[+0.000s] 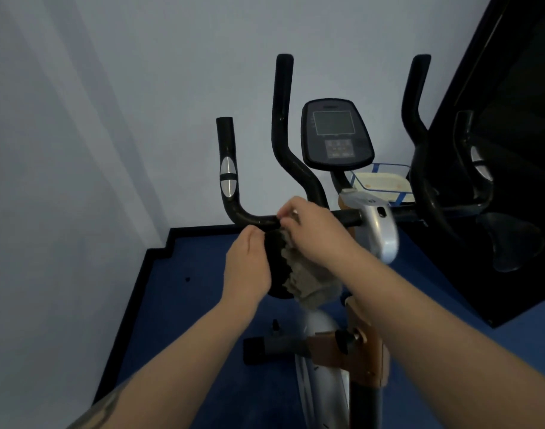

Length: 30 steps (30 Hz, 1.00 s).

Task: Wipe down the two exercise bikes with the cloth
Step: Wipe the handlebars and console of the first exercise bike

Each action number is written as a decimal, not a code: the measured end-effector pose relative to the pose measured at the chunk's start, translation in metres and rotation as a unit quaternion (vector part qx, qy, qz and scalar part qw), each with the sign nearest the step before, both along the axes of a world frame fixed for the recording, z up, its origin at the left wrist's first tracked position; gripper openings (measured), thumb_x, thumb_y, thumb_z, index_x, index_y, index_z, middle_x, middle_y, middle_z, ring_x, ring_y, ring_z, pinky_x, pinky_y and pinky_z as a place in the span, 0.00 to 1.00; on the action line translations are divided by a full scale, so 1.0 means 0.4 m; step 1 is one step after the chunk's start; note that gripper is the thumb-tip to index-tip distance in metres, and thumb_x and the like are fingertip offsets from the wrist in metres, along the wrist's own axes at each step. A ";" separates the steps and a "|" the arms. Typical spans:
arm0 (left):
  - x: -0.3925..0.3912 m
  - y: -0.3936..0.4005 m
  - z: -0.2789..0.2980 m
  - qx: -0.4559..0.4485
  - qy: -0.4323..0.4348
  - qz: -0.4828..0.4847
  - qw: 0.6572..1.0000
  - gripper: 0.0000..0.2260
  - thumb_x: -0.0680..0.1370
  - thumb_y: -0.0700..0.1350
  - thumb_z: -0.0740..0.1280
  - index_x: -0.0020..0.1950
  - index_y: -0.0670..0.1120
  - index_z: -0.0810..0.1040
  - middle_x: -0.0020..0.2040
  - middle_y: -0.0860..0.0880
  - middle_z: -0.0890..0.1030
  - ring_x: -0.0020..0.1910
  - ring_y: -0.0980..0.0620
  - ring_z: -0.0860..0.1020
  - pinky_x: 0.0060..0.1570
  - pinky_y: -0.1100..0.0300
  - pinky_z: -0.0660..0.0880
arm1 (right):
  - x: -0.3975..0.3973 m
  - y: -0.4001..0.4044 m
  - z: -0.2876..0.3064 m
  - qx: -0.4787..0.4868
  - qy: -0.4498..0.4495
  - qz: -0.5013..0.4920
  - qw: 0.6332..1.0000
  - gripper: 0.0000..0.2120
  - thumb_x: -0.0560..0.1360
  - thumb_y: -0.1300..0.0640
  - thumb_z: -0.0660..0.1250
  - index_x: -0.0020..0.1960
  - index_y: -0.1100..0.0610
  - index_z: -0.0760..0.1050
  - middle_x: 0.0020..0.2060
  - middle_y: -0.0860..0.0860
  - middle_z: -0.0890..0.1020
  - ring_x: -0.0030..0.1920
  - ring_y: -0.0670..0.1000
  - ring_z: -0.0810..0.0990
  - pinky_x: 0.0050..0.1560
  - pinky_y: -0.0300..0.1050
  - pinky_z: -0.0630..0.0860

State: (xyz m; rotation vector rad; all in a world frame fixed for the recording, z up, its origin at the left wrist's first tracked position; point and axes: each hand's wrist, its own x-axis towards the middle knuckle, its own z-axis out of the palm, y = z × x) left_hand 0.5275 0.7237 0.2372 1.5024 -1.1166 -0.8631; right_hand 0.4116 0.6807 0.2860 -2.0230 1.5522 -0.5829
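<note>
Left hand [249, 267] gripping black curved handlebar [252, 218] of silver-and-black exercise bike [385, 230], right hand [314, 233] clutching grey textured cloth [308, 280] against the bar

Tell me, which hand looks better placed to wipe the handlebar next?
The right hand, probably: its fingers already grip the grey-beige cloth at the black horizontal handlebar. The left hand holds the cloth's dark part below the bar.
</note>
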 end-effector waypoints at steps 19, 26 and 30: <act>0.013 -0.008 -0.014 -0.051 0.020 -0.024 0.998 0.16 0.83 0.42 0.55 0.40 0.38 0.75 0.35 0.47 0.77 0.35 0.55 0.74 0.32 0.66 0.69 | -0.002 0.111 -0.102 -0.138 -0.112 -0.108 0.978 0.10 0.82 0.53 0.57 0.61 0.52 0.70 0.53 0.47 0.77 0.56 0.47 0.75 0.54 0.47 0.74; 0.016 -0.008 -0.011 -0.026 0.072 -0.059 0.995 0.15 0.83 0.42 0.54 0.45 0.35 0.75 0.37 0.48 0.77 0.36 0.57 0.74 0.37 0.67 0.71 | 0.039 0.123 -0.121 -0.129 -0.224 -0.223 0.940 0.04 0.82 0.48 0.54 0.55 0.44 0.65 0.47 0.44 0.79 0.47 0.44 0.78 0.45 0.45 0.76; 0.028 -0.011 -0.002 0.024 0.107 -0.099 0.989 0.14 0.84 0.44 0.55 0.44 0.42 0.76 0.37 0.51 0.77 0.37 0.58 0.75 0.42 0.60 0.71 | 0.068 0.165 -0.152 -0.137 -0.297 -0.294 0.898 0.04 0.81 0.46 0.53 0.54 0.41 0.65 0.45 0.42 0.77 0.45 0.39 0.77 0.41 0.38 0.73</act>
